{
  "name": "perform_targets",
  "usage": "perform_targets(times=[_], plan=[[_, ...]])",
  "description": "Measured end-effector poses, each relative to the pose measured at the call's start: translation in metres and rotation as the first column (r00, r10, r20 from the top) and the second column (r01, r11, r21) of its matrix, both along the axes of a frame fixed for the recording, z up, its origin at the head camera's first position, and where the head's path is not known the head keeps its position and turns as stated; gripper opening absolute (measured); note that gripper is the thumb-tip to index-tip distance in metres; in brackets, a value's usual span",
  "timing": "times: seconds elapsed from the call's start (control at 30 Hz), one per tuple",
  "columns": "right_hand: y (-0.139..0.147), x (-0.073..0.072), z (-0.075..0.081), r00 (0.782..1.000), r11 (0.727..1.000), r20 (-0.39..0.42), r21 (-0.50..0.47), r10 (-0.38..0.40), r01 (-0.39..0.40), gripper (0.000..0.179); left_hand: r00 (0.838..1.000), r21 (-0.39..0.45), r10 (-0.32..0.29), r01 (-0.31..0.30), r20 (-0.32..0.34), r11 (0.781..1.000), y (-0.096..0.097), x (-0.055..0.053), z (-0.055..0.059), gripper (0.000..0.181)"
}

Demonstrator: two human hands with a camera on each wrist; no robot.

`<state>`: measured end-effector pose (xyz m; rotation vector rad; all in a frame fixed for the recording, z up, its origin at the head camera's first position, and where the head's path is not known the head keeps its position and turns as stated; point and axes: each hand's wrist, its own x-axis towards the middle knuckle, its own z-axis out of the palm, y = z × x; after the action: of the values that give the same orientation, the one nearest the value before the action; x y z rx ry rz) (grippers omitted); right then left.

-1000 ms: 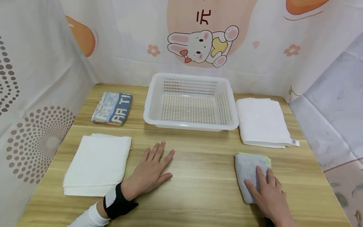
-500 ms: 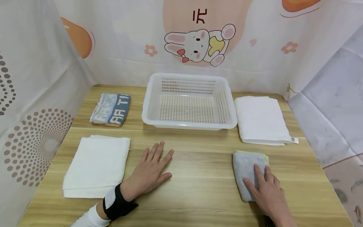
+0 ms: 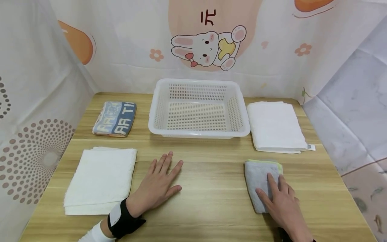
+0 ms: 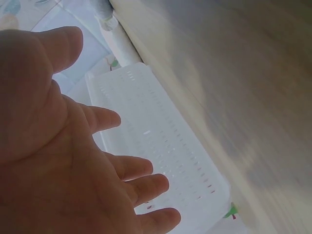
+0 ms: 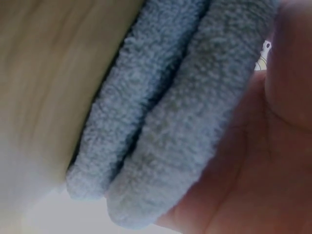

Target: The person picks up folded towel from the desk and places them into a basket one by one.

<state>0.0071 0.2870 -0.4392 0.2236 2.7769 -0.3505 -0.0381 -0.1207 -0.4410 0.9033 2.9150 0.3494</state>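
Observation:
My left hand (image 3: 158,183) is spread palm down over the table between the white towel on the left and the middle, holding nothing. In the left wrist view its palm and parted fingers show, with the basket beyond. A folded grey cloth (image 3: 257,185) with a yellow-green edge lies at the right. On top of it rests my right hand (image 3: 284,201), fingers extended and thumb spread to the left. Seen from the right wrist, the thick folded layers of the cloth (image 5: 165,126) lie against the palm.
A white perforated plastic basket (image 3: 199,133) stands at the back middle of the wooden table (image 3: 205,215). Folded white towels lie at the left (image 3: 101,178) and at the right (image 3: 276,126). A small blue patterned towel (image 3: 115,119) sits at the back left. Printed curtains surround the table.
The head view has shifted slightly, so the basket and cloths sit a little further left in it. Both hands keep their pose and place on the table.

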Motion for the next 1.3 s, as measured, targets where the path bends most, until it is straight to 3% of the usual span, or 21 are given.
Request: perform_targets(times=[1.3], plan=[[-0.013, -0.001, 0.002, 0.998, 0.999, -0.029, 0.001, 0.051, -0.051, 0.089, 1.000, -0.007, -0.003, 0.003, -0.001, 1.000, 0.001, 0.000, 0.002, 0.072]])
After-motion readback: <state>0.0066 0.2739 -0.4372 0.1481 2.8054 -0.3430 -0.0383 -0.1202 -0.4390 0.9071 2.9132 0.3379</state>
